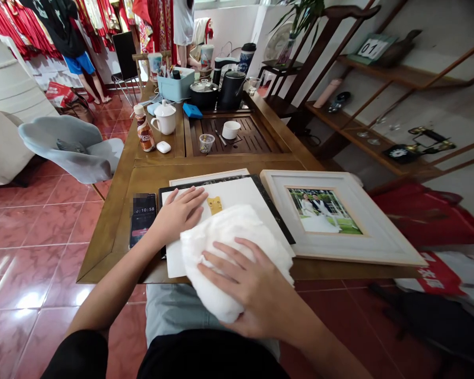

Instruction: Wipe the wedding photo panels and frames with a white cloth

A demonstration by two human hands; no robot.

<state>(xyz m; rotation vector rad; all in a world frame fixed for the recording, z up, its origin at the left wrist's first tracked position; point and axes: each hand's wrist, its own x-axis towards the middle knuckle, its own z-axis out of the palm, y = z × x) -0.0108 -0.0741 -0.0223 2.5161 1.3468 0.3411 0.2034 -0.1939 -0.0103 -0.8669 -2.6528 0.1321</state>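
My left hand (185, 210) lies flat with fingers spread on a white board (233, 192), near its upper left corner. A small yellow bear-shaped piece (214, 205) shows on the board, just right of those fingertips. My right hand (247, 281) grips a soft white cloth bundle (221, 226), its fingers over the top and its thumb partly hidden below. The bundle covers the board's lower right part and hangs over the table's front edge. Under the board lies a black panel with a speckled edge (274, 210).
Right of the board lies a white picture frame (379, 242) holding a wedding photo (324, 210). A phone (142, 218) is on the left. Farther back stand a bottle (144, 131), a lidded white mug (165, 118), a white cup (231, 130) and a black kettle (232, 90).
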